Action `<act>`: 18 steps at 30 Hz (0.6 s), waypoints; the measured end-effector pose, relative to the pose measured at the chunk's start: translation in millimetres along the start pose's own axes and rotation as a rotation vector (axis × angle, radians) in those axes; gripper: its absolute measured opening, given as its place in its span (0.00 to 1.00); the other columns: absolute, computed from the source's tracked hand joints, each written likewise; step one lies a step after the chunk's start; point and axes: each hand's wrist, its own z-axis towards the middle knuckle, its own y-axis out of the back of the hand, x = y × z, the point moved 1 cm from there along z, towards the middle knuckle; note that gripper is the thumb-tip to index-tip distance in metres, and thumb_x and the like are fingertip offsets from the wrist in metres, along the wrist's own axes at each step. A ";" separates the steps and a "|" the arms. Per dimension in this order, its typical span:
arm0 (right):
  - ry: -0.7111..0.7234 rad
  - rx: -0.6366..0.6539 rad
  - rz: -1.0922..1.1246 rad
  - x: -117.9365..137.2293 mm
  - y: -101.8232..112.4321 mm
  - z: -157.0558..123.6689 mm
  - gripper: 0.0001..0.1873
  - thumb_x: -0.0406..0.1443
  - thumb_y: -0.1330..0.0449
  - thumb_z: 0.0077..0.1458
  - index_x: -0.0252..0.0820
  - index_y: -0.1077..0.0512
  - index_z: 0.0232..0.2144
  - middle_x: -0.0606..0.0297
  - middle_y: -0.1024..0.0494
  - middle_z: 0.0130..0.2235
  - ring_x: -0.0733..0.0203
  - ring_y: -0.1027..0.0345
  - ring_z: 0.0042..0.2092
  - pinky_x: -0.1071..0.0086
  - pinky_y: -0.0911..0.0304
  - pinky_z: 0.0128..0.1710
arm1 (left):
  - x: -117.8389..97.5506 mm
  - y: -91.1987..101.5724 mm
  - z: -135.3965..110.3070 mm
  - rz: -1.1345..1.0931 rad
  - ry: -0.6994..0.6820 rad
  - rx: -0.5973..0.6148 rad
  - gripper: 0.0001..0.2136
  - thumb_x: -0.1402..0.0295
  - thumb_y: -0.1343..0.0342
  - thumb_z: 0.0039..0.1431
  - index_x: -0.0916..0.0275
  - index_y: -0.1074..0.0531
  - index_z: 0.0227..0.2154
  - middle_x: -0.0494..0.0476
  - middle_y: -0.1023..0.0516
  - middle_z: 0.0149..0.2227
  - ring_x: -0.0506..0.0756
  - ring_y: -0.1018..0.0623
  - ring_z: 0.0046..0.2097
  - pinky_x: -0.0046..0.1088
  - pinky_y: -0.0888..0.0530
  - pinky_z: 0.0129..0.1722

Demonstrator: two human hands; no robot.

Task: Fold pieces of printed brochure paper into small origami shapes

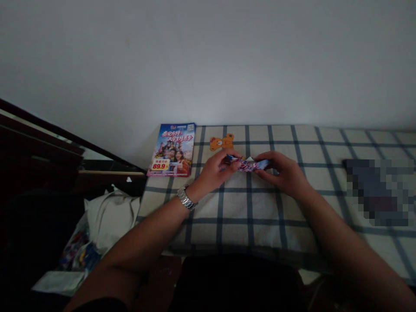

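Between my two hands is a folded paper leaflet (pixel 248 165), blue at its ends with pink and white print, held just over the checked cloth. My left hand (pixel 224 167), with a metal watch on its wrist, pinches the leaflet's left end. At the other end, the fingers and thumb of my right hand (pixel 276 169) are closed on it. A small white corner of paper sticks up behind the leaflet's middle. To the left lies a stack of printed leaflets (pixel 173 149), its top sheet showing a castle scene and the price 89.9.
The checked cloth (pixel 234 212) covers a bed or table against a pale wall (pixel 208 60). A bear picture (pixel 221 142) is on it, behind my hands. At the right lies a blurred-out dark object (pixel 373 190). Bags (pixel 110 216) sit low at the left.
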 end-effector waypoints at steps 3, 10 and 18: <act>-0.007 0.007 0.021 -0.8 0.0 -0.5 0.17 0.45 0.30 0.61 0.49 0.22 0.50 0.61 0.17 0.45 0.56 0.21 0.40 0.61 0.20 0.43 | -0.6 0.1 0.7 -0.030 0.004 0.000 0.12 0.57 0.36 0.69 0.59 0.24 0.48 0.58 0.20 0.48 0.54 0.18 0.48 0.29 0.18 0.47; -0.016 0.024 0.046 -3.6 -0.3 -1.8 0.16 0.44 0.30 0.62 0.49 0.23 0.51 0.60 0.18 0.48 0.55 0.21 0.43 0.60 0.20 0.44 | -8.2 1.8 2.9 -0.066 -0.039 -0.015 0.11 0.57 0.40 0.72 0.59 0.23 0.47 0.58 0.19 0.47 0.53 0.19 0.48 0.29 0.20 0.48; -0.061 0.043 0.063 -4.5 -0.2 -2.4 0.17 0.44 0.29 0.60 0.49 0.23 0.49 0.61 0.16 0.46 0.57 0.21 0.38 0.62 0.20 0.42 | -10.1 3.1 3.9 -0.034 -0.040 -0.044 0.12 0.56 0.39 0.72 0.59 0.23 0.47 0.57 0.19 0.45 0.52 0.19 0.46 0.29 0.20 0.45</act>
